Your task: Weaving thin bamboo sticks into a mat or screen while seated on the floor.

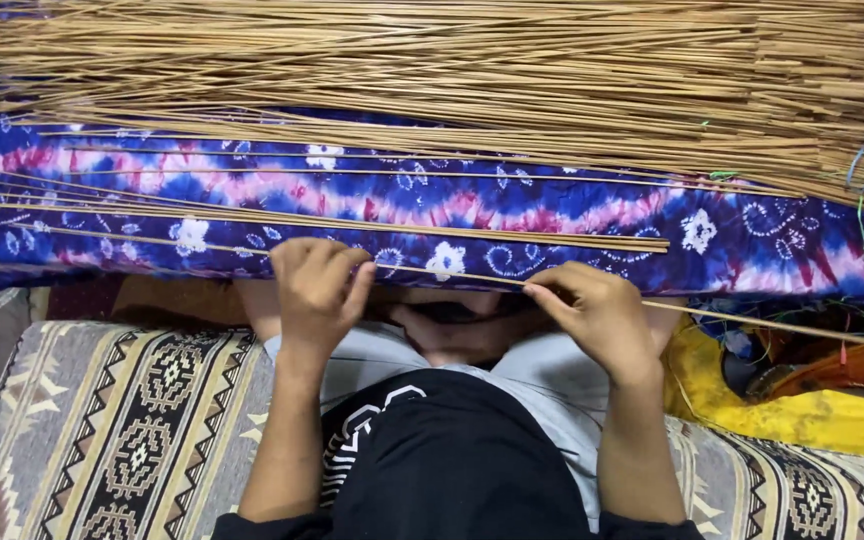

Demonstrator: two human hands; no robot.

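A thin straw-coloured stick (452, 274) is lying across the middle of the frame, its long axis running nearly level from the left edge to the right, dipping slightly toward the lower right, and it is resting along the lower edge of a blue, pink and white tie-dyed cloth (572, 205) that is stretching across the frame. Both hands are sitting on this same stick: the left hand (317, 285), left of centre, is curling its fingers down over it with the knuckles up, seemingly closed around the stick, though the grip itself is hidden beneath the fingers; the right hand (597, 305), right of centre, is pinching the stick between thumb and fingertips, the hand mostly closed. The stick is passing straight through both grips, so neither hand is nearer than the other; its free ends are reaching well out past each hand to left and right. A few more loose sticks (372, 222) are lying just above on the cloth, roughly parallel, and a thick bundle of sticks (512, 75) is filling the upper part of the frame, also lying lengthwise left to right. A patterned woven mat (122, 430) is showing at the lower left, and a yellow cloth (812, 410) at the lower right.
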